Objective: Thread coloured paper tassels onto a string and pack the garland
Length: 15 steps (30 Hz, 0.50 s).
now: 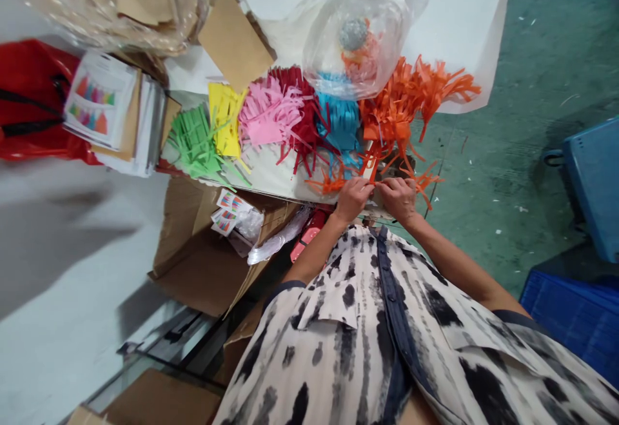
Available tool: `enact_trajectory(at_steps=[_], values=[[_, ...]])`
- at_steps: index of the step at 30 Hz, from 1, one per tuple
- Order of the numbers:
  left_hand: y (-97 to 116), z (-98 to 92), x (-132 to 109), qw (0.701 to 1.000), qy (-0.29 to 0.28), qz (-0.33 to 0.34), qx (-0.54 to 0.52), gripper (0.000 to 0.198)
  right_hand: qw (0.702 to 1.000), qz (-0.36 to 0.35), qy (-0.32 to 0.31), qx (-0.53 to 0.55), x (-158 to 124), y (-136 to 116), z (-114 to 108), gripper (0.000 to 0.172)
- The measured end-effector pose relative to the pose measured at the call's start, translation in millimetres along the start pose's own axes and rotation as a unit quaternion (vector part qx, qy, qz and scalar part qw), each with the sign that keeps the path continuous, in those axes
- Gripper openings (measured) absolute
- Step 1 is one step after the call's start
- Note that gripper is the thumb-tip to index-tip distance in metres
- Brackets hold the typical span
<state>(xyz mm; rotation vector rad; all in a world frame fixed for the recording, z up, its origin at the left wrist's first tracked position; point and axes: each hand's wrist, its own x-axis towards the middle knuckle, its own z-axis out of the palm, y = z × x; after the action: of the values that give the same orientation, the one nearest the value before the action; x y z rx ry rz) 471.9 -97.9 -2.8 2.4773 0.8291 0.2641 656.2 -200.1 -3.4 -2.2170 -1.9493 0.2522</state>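
At the table's near edge, my left hand (354,197) and my right hand (398,198) are side by side, fingers closed on a fringed orange paper tassel (333,184). Its strips spread out to both sides of my hands. Just beyond lies a pile of orange fringed paper (394,112). Leftward along the table are blue fringed paper (341,122), dark red fringe (305,129), pink fringe (271,110), yellow fringe (225,118) and green fringe (194,138). The exact pinch between my fingertips is too small to make out.
A clear plastic bag (322,38) with a silver ball and orange paper stands behind the blue fringe. Printed cards (104,99) and a red bag (33,112) are at the left. An open cardboard box (193,264) is below the table edge. Blue crates (570,322) stand at right.
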Motion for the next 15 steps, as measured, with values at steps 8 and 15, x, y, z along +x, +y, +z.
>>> enact_trajectory(at_steps=[8,15], values=[[-5.6,15.9,12.6,0.999,-0.020,-0.015,0.031,0.021,1.000,0.011,-0.004,0.015,0.4,1.8,0.3,0.028],[-13.1,13.4,14.0,0.999,-0.037,0.000,0.035,0.022,0.999,0.032,-0.004,0.032,2.2,4.8,1.6,0.024]])
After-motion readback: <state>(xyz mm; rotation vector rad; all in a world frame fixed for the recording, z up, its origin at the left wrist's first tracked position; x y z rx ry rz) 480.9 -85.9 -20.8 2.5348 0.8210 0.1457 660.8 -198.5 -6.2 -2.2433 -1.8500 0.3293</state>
